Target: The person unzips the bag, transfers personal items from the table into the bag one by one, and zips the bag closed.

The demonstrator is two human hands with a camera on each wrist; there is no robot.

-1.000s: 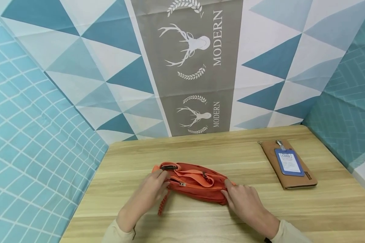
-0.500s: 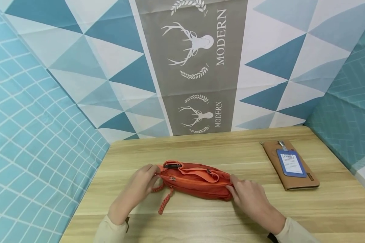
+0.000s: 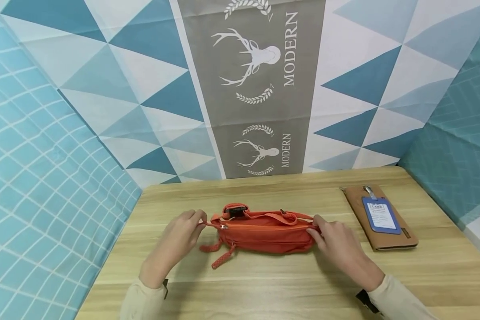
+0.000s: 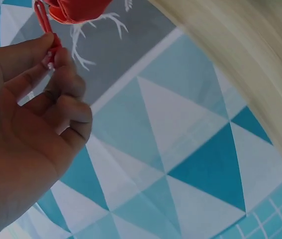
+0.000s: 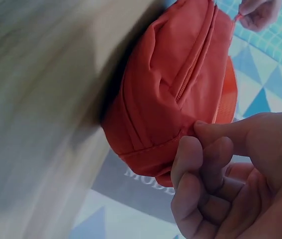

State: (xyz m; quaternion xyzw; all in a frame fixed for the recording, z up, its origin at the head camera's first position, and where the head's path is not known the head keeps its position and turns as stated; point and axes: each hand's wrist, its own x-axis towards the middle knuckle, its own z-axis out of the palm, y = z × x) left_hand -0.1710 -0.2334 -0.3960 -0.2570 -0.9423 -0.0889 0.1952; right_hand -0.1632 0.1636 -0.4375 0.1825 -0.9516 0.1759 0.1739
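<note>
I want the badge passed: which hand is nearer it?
Right. The right hand holds the end of the bag nearer the badge; the left hand is at the opposite end, farther away.

Left hand (image 3: 182,229) pinching, right hand (image 3: 338,241) pinching, hands well apart

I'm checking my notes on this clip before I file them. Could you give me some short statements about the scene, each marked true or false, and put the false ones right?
1. The left hand pinches a red cord at one end of the bag. True.
2. Both hands pinch the cord. False: the right hand grips the bag's other end.
3. A card lies on a brown case. True.
4. The case is nearer the left hand than the right hand. False: it is nearer the right hand.
5. A black buckle shows at the bag. True.
</note>
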